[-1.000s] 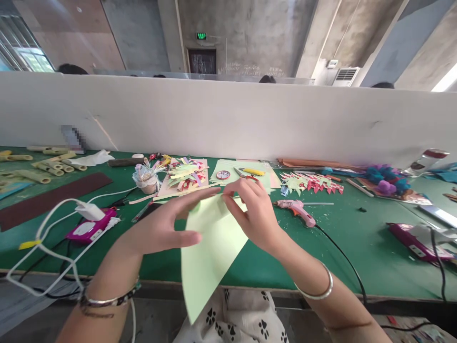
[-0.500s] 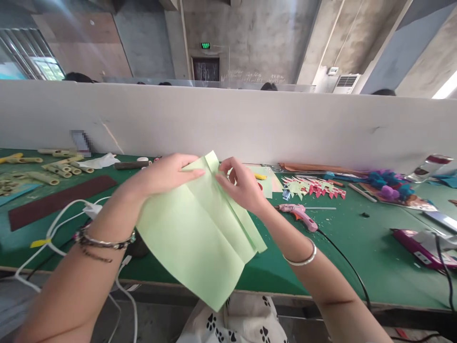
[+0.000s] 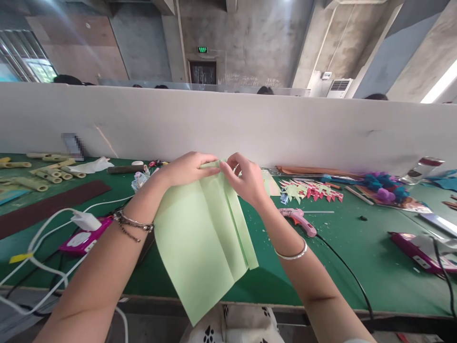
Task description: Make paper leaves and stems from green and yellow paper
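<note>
A sheet of light green paper (image 3: 193, 233) hangs tilted in front of me, its lower corner over the table's front edge. Creases run along its length, and a narrow strip at its right side is folded. My left hand (image 3: 194, 167) pinches the top edge, thumb in front and fingers behind. Close beside it, my right hand (image 3: 244, 176) has thumb and forefinger pressed on the top of the folded strip. Its other fingers are curled. The paper's back side is hidden.
On the green table (image 3: 357, 267) a pink glue gun (image 3: 299, 220) lies right of the paper. Behind it are jagged red and green paper cutouts (image 3: 310, 190). Purple power strips (image 3: 84, 238) with cables sit at both sides. Bamboo pieces (image 3: 53, 174) lie far left; a white partition (image 3: 228, 124) stands behind.
The paper has swung more upright, its lower corner shifting left and down. My left hand has moved right, closer to my right hand. The view has turned slightly.
</note>
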The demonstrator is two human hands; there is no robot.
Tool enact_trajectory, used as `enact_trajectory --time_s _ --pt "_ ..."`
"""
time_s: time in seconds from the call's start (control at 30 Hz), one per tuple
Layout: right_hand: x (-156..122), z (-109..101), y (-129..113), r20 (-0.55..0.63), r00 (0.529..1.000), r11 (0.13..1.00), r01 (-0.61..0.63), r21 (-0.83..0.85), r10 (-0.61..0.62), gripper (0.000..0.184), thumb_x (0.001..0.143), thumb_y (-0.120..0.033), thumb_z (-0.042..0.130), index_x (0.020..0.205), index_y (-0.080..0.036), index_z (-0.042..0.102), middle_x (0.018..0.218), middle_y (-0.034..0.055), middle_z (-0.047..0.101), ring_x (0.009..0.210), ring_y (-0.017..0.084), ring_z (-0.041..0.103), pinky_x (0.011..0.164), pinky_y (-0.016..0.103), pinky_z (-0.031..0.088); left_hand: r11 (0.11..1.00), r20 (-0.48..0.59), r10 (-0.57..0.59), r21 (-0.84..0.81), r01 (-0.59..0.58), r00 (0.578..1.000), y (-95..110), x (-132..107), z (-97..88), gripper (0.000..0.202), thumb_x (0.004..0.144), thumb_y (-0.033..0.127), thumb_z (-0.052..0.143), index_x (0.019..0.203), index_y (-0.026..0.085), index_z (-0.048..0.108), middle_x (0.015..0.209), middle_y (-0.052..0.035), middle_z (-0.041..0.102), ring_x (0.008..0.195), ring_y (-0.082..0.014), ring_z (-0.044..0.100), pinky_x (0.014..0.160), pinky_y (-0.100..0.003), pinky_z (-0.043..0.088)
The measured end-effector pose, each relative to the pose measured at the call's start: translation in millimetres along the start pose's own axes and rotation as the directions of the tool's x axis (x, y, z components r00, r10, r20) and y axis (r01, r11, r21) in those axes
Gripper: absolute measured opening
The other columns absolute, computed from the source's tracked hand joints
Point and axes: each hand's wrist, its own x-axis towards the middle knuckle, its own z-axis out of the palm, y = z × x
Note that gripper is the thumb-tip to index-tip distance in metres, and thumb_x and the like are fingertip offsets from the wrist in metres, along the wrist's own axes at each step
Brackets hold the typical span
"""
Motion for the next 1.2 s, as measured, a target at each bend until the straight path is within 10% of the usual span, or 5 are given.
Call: enact_trajectory --time_s 0.33,0.53,0.9,1.2 --pt "0.8 2.1 26.9 0.036 0.995 0.995 -0.097 -0.008 0.097 0.016 0.077 -0.026 0.038 0.063 -0.020 0.042 0.052 -0.0049 0.045 0.043 0.007 0.031 0.048 0.022 0.023 0.992 0.111 0.011 -0.124 0.003 0.994 -29.6 12.3 20.3 0.046 0.080 0.053 0.043 0.105 0.018 0.059 0.101 -0.0002 0.062 0.088 -0.0172 0.052 0.073 -0.021 0.039" --pt "1.3 19.0 53.3 0.146 0.961 0.919 -0.269 0.288 0.236 0.022 0.076 -0.033 0.041 0.059 -0.019 0.042 0.048 -0.0053 0.042 0.044 0.008 0.041 0.047 0.021 0.029 0.997 0.207 0.023 -0.076 -0.007 0.978 -53.6 24.7 35.9 0.030 0.076 0.041 0.050 0.092 0.018 0.063 0.089 -0.0012 0.063 0.077 -0.0159 0.053 0.064 -0.021 0.036" --pt "-7.3 38.0 91.3 0.199 0.911 0.806 -0.412 0.426 0.361 0.019 0.073 -0.032 0.044 0.059 -0.019 0.042 0.048 -0.0065 0.043 0.042 0.008 0.048 0.045 0.020 0.035 0.950 -0.227 -0.175 -0.293 0.104 0.958 -41.3 47.6 121.7 0.030 0.085 0.038 0.035 0.069 0.017 0.049 0.059 0.0019 0.045 0.057 -0.0126 0.042 0.054 -0.023 0.030" --pt "-3.6 34.0 98.5 0.295 0.863 0.705 -0.505 0.498 0.409 0.024 0.076 -0.038 0.044 0.060 -0.019 0.043 0.048 -0.0061 0.050 0.037 0.007 0.050 0.040 0.019 0.035 0.878 -0.383 -0.236 -0.478 0.027 0.893 -36.1 71.8 150.3 0.031 0.084 0.039 0.038 0.060 0.018 0.041 0.055 0.0040 0.039 0.055 -0.0111 0.039 0.054 -0.022 0.031"
